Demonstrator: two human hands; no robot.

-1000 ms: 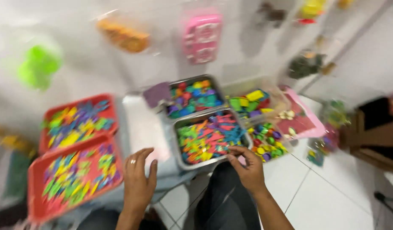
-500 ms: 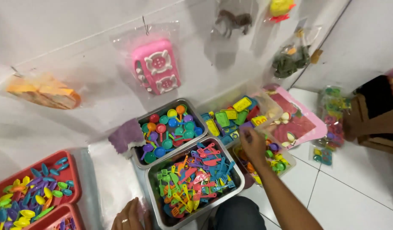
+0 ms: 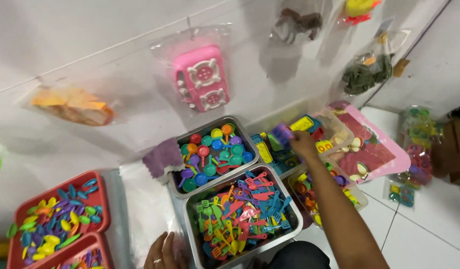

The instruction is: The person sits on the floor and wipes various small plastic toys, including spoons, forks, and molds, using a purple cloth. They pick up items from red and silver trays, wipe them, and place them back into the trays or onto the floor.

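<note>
Single head-worn view, looking steeply down and forward from above the seated person. Metal trays (image 3: 242, 219) of small plastic toys sit close below; white wall (image 3: 90, 50) with hung toy bags fills the upper frame.

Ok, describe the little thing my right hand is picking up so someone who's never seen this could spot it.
Start at the two metal trays of colourful toy utensils by the white wall. Just right of the upper one sits a clear plastic bin of blocky toy pieces, where the right hand reaches. In its grip is a small purple plastic block, the only purple piece among yellow and blue ones.
</note>
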